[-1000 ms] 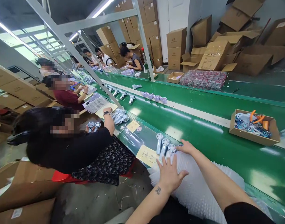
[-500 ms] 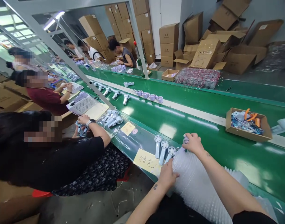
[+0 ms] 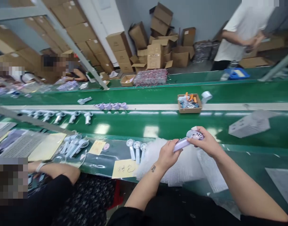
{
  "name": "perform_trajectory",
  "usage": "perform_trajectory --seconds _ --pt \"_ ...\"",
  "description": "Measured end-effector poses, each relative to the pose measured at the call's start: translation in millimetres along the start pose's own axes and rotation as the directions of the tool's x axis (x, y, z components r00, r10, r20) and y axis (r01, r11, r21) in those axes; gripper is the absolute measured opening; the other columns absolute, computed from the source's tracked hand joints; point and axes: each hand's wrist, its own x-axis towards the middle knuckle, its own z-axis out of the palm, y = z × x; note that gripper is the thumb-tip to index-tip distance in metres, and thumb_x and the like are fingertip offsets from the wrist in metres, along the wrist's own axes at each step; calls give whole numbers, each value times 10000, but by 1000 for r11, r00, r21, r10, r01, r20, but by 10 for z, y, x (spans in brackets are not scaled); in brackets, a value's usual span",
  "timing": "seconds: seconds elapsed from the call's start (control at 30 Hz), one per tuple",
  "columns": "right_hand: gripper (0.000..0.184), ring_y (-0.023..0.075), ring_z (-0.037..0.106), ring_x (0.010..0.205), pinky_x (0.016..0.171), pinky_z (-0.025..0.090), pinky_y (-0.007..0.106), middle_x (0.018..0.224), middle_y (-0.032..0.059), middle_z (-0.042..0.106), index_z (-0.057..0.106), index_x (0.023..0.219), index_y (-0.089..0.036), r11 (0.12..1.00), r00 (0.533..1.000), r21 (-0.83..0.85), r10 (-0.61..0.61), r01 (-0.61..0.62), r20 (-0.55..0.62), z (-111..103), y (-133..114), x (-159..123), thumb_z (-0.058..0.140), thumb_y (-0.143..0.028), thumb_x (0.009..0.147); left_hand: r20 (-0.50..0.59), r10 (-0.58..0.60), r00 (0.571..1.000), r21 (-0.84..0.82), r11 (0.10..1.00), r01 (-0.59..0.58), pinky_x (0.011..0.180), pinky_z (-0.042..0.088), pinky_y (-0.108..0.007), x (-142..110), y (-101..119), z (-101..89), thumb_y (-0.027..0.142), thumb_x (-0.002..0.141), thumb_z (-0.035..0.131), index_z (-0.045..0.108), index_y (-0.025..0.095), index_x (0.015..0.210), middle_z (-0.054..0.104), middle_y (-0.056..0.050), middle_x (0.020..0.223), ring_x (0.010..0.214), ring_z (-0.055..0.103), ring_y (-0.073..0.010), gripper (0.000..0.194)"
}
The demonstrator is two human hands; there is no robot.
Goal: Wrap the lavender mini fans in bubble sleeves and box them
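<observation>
A lilac handheld fan [image 3: 181, 144] is held between both hands above a stack of bubble-wrap bags [image 3: 188, 164]. My left hand [image 3: 168, 153] is closed round the end of its handle. Around the round fan head, my right hand [image 3: 206, 141] has its fingers and thumb wrapped, and the grille's blades show between them. Left of the bags, three light-blue handheld fans [image 3: 136, 149] lie side by side on the bench. A yellow paper with handwriting [image 3: 124, 169] is tucked at their handle ends.
More fans [image 3: 73, 117] lie in a row on the green conveyor [image 3: 153, 121]. A small carton of parts [image 3: 190, 110] and a white box [image 3: 250, 125] are farther right. At my left sits a co-worker [image 3: 56, 179] beside a pile of fans [image 3: 74, 145].
The lilac fan has been lifted from beside the blue fans and is now held over the bubble wrap in both hands. The head view has turned right.
</observation>
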Motion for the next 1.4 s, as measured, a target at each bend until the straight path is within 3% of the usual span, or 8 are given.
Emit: perform_trajectory --seconds 0.13,0.3,0.47,0.6,0.77,1.03,1.17,1.4 --pt "657 178 590 877 704 508 309 1057 22 581 403 1169 -306 812 985 562 170 -157 30 -669 404 -477 759 -422 629 205 -190 960 -362 897 254 690 523 -332 77 490 834 413 788 583 520 163 1054 607 -42 852 744 599 -176 370" --pt "408 190 613 710 568 522 298 850 38 631 541 932 -202 684 913 695 395 -223 -96 -1198 1085 -966 709 -466 671 696 -55 716 -512 660 549 532 509 -287 -106 847 1983 608 825 405 381 126 1159 574 -74 881 709 617 -178 587" --pt "394 157 607 693 637 553 303 796 -32 619 528 904 -249 721 849 660 470 -212 -241 -1809 1549 -1456 778 -356 620 669 -183 720 218 975 45 851 457 -427 -395 593 2529 386 738 648 498 102 1071 526 -174 1103 1070 497 -310 463" --pt "434 163 605 760 673 549 295 849 -4 621 537 933 -227 695 855 637 508 -333 -107 -2108 1683 -1858 802 -282 594 693 -147 706 306 946 -104 906 412 -396 -481 469 2614 140 793 502 583 118 926 556 -153 1051 1075 488 -280 158" --pt "608 206 621 776 569 543 308 834 1 604 458 1136 -283 536 806 645 548 -545 225 -1942 1710 -2013 774 -257 617 627 -112 771 280 956 -90 878 421 -331 -321 642 2579 217 896 343 614 151 925 606 -106 964 976 546 -215 280" --pt "573 178 599 654 456 510 272 741 -3 598 438 1196 -256 587 805 554 477 -590 352 -1705 1733 -1799 702 -288 689 454 -193 870 -183 935 303 658 443 -243 -197 809 2344 261 861 415 612 125 865 611 -28 742 698 547 -138 239" --pt "474 191 608 661 450 514 285 726 19 609 467 1108 -216 556 786 567 523 -607 329 -1716 1720 -1833 699 -306 705 291 162 943 -140 982 -125 748 437 -286 -290 895 2226 215 847 413 602 146 830 576 -58 786 788 521 -166 201" --pt "373 197 624 676 452 525 288 740 31 624 495 982 -207 521 790 647 574 -557 217 -1592 1598 -1923 714 -285 690 297 450 842 157 847 -508 683 443 -315 -549 844 2132 77 790 337 572 135 885 498 -92 749 753 467 -203 260"
